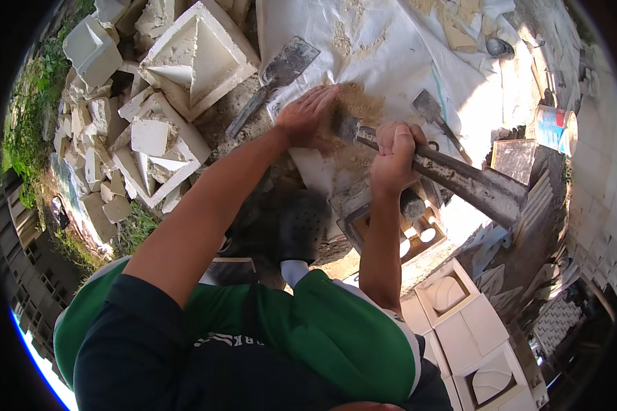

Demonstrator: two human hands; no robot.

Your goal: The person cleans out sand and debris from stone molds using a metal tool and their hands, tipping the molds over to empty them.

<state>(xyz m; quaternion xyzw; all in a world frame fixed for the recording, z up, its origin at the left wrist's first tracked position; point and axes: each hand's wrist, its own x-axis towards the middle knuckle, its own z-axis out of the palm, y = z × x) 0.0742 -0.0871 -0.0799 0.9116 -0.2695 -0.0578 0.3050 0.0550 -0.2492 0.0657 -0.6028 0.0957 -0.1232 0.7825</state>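
Observation:
My left hand (307, 115) is stretched out flat with its fingers together, beside sandy powder (363, 103) on a white sheet (391, 48). It holds nothing. In the fist of my right hand (396, 154) is a long, pale-stained dark tool (469, 179). Its broad end points to the lower right, and the narrower end reaches toward the powder near my left hand; I cannot tell its exact kind. Beyond my left hand lies a flat-bladed scraper (291, 61). A smaller trowel (428, 106) rests on the sheet past my right hand.
Broken pale blocks (151, 137) are heaped at the left, one a square hollow casting (199, 58). A dark frame (428, 250) sits under my right forearm. Cream hollow blocks (463, 335) stand at the lower right. A paint bucket (557, 130) lies farther right. My dark clog (305, 222) is between my arms.

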